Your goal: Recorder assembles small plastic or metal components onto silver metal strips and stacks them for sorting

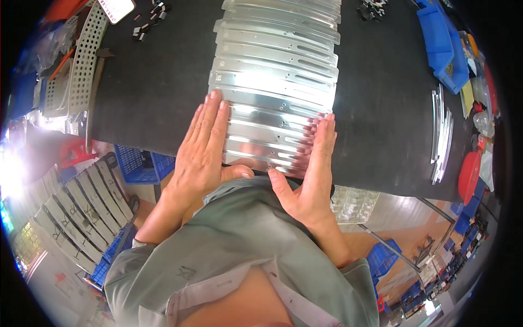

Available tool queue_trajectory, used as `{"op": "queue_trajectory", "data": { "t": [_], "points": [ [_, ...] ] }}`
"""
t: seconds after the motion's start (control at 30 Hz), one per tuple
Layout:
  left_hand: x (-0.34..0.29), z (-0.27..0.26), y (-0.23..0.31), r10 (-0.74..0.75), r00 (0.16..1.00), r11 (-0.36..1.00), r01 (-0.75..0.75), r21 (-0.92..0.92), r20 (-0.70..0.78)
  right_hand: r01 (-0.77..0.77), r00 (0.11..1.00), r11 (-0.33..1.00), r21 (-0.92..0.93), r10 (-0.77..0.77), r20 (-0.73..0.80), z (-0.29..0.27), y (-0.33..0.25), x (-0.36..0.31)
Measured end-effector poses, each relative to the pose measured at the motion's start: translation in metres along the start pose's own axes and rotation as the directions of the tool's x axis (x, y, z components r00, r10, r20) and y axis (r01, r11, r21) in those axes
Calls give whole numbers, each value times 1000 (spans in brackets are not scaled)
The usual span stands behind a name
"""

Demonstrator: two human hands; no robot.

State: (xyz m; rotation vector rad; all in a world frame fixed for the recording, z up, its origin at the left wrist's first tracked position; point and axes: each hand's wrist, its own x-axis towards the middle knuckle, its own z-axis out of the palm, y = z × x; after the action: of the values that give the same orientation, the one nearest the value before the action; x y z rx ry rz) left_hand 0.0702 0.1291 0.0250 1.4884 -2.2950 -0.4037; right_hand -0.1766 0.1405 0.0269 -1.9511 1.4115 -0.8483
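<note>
A long row of shiny metal strips, with slots and small holes, lies side by side across the dark mat and runs away from me. My left hand is flat along the strips' left ends, its fingers stretched out and its thumb reaching over the nearest strip. On the other side, my right hand is set upright against the right ends, fingers straight and together, thumb out toward the middle. Both hands touch the near strips from either side and hold nothing between their fingers.
Small black and silver parts lie at the far left, with another pile at the far right. Thin metal strips lie near the right edge beside a blue bin and a red dish. A perforated rack stands left.
</note>
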Motion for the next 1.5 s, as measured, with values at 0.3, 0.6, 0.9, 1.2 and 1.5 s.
{"op": "queue_trajectory", "data": {
  "t": [0.3,0.6,0.9,1.2,1.5],
  "points": [
    [-9,-2,5,-70,997,997,69,-20,-20,1,999,998,-60,2,48,5,-9,-6],
    [10,-29,31,-209,962,959,167,-228,-175,75,981,994,84,-58,-185,-23,5,21],
    [69,-26,114,323,924,766,-130,-630,202,536,606,843,-44,-421,-675,-76,-54,106],
    [96,-25,124,311,755,947,-199,-250,577,570,543,811,-135,-495,-678,-96,-45,141],
    [291,-70,48,326,944,945,-325,41,-54,-46,686,986,163,150,-712,-84,137,173]
  ]
}}
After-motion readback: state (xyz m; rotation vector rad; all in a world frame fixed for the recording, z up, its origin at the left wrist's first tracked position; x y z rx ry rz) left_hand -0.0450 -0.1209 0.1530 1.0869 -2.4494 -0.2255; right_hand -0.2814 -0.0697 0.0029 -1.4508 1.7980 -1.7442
